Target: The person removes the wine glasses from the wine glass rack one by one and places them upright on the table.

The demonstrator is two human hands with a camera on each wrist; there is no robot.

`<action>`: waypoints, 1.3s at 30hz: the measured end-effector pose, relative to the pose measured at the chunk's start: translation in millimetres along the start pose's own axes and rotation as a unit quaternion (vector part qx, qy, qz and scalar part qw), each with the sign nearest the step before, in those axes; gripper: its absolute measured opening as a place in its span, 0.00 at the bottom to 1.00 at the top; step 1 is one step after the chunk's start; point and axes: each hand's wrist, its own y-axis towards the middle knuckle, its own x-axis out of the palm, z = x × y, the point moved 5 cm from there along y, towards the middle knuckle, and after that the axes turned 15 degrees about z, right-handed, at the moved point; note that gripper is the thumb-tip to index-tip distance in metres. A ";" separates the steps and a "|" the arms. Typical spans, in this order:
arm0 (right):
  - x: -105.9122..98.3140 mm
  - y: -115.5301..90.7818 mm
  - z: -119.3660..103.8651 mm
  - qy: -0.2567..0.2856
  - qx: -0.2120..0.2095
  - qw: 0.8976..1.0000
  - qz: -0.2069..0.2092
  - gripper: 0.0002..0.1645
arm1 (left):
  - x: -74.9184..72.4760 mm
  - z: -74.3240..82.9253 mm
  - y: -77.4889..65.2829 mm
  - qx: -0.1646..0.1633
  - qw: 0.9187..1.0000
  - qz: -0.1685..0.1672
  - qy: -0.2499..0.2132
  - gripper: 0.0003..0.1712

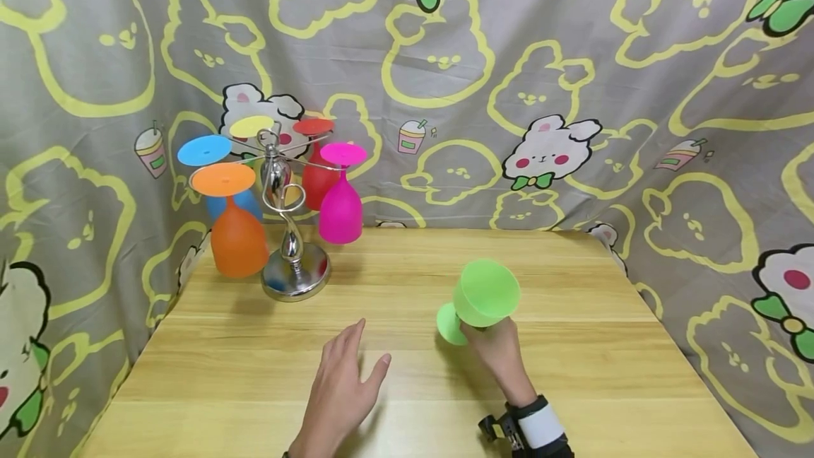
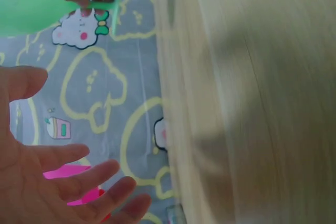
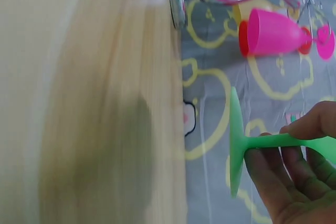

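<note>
My right hand (image 1: 499, 352) pinches the stem of a green goblet (image 1: 486, 292), thumb on one side and fingers on the other in the right wrist view. The goblet is tilted, its bowl facing up and toward me and its round foot (image 3: 236, 142) to the left, above the table. My left hand (image 1: 343, 387) holds nothing; its fingers are spread over the table, left of the goblet. At the back left stands a silver glass rack (image 1: 295, 271). Orange (image 1: 238, 242), magenta (image 1: 341, 210), red (image 1: 318, 175), blue and yellow goblets hang upside down from its arms.
The wooden table (image 1: 407, 387) reaches back to a grey patterned curtain (image 1: 445, 161), which also encloses both sides. The rack's round base rests near the table's left back corner, with the orange goblet hanging on its near side.
</note>
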 end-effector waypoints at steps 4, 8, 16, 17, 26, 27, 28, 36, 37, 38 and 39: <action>-4.8 10.2 19.5 0.017 0.063 0.998 -0.009 0.22 | -2.0 1.3 -0.4 0.023 0.999 0.011 0.029 0.44; -9.4 18.0 39.5 0.005 0.111 0.994 -0.014 0.21 | -0.7 -0.1 -1.5 0.024 0.999 0.008 0.038 0.46; -19.7 41.4 79.5 -0.074 0.154 0.985 -0.017 0.21 | 0.0 -4.3 -0.3 0.004 0.999 0.000 0.035 0.46; -21.0 44.5 84.9 -0.078 0.162 0.984 -0.018 0.21 | -0.1 -4.8 0.0 0.001 0.999 0.000 0.036 0.46; -34.1 57.4 119.0 -0.081 0.221 0.972 -0.024 0.24 | 1.8 -9.9 -1.3 -0.010 0.999 -0.012 0.037 0.47; -34.7 58.2 120.6 -0.085 0.218 0.972 -0.023 0.24 | 2.1 -10.3 -1.3 -0.014 0.999 -0.013 0.037 0.47; -35.1 59.1 122.3 -0.089 0.215 0.972 -0.023 0.24 | 2.3 -10.8 -1.2 -0.017 0.999 -0.014 0.037 0.46; -45.6 77.5 141.7 -0.141 0.185 0.973 -0.007 0.21 | 5.3 -8.6 -2.4 -0.027 0.999 -0.010 0.029 0.45; -47.6 80.0 144.2 -0.144 0.186 0.972 -0.001 0.21 | 6.0 -8.5 -2.9 -0.027 0.999 -0.009 0.028 0.45; -49.6 82.5 146.5 -0.148 0.186 0.971 0.005 0.21 | 6.9 -8.5 -3.4 -0.027 0.999 -0.008 0.027 0.46; -51.4 84.5 148.4 -0.149 0.188 0.971 0.008 0.21 | 7.8 -8.5 -3.7 -0.026 0.999 -0.006 0.025 0.45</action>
